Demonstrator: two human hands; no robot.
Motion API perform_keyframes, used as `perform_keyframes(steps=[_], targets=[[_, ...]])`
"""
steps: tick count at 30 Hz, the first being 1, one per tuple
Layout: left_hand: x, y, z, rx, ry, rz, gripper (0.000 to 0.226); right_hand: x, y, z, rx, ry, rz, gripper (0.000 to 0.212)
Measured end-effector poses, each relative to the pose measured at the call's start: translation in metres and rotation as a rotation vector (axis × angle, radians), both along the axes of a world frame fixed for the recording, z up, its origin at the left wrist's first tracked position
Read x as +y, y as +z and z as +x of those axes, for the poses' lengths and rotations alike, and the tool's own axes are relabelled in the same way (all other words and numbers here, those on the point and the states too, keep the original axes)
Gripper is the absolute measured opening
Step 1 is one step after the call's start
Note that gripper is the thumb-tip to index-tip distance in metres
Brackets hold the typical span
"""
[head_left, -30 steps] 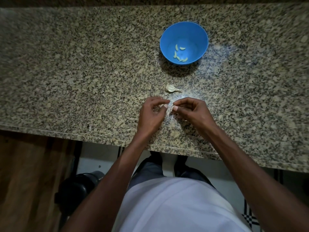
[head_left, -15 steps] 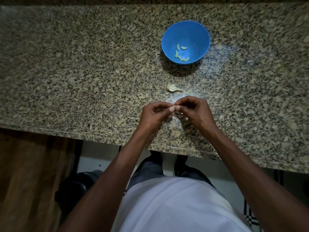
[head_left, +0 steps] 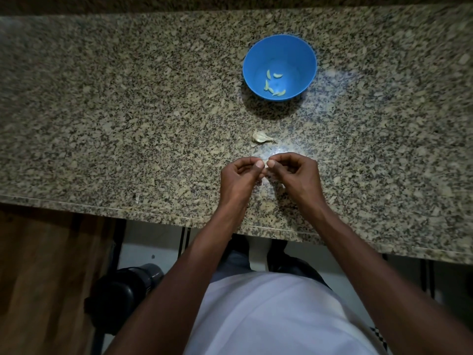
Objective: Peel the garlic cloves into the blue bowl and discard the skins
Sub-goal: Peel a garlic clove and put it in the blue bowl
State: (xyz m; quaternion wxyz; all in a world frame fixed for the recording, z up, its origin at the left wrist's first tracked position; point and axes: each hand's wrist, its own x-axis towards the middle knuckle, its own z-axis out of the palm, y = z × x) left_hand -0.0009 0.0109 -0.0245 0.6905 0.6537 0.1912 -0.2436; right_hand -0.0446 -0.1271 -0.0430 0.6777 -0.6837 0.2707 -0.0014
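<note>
Two hands meet over a speckled stone counter (head_left: 128,103), near its front edge. The left hand (head_left: 239,179) and the right hand (head_left: 298,175) both have curled fingers, and their thumbs and fingertips pinch one small garlic clove (head_left: 266,166) between them. Only a tiny pale bit of the clove peeks out, so its skin is hard to see. At about 12 o'clock from the hands, close by, a little clump of garlic (head_left: 261,137) with papery skin lies on the counter. Farther off, at about 12 o'clock from the clump, stands the blue bowl (head_left: 304,57). It holds a few peeled cloves (head_left: 273,83), pale yellow, lying near the bottom. A small white skin scrap (head_left: 137,198) lies on the counter at 9 o'clock from the hands. Below the counter a dark round thing (head_left: 122,295) sits on the floor. No writing or labels can be read anywhere.
</note>
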Motion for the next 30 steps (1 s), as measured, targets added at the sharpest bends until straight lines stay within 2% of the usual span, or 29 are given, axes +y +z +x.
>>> perform_keyframes(steps=[5, 10, 13, 18, 23, 26, 30], targets=[[-0.003, 0.0, 0.002, -0.072, -0.027, 0.094, 0.014, 0.001, 0.001, -0.001, 0.024, -0.054, 0.025, 0.02], [0.004, 0.0, 0.004, -0.113, -0.065, 0.154, 0.01, -0.01, 0.0, -0.001, 0.033, -0.063, -0.059, 0.015], [0.014, -0.002, 0.01, -0.154, -0.094, 0.207, 0.014, -0.026, 0.003, 0.005, 0.051, -0.002, -0.177, 0.011], [0.028, -0.001, 0.026, -0.208, -0.166, 0.31, 0.027, -0.054, 0.01, 0.023, 0.015, 0.171, -0.538, 0.019], [0.042, -0.003, 0.037, -0.236, -0.215, 0.399, 0.015, -0.047, 0.02, 0.022, -0.089, 0.248, -0.815, 0.019], [0.053, -0.004, 0.037, -0.239, -0.175, 0.382, 0.012, -0.025, 0.026, 0.026, -0.146, 0.309, -0.802, 0.022], [0.066, -0.006, 0.04, -0.284, -0.176, 0.396, 0.013, -0.001, 0.013, 0.042, -0.131, 0.423, -0.815, 0.02]])
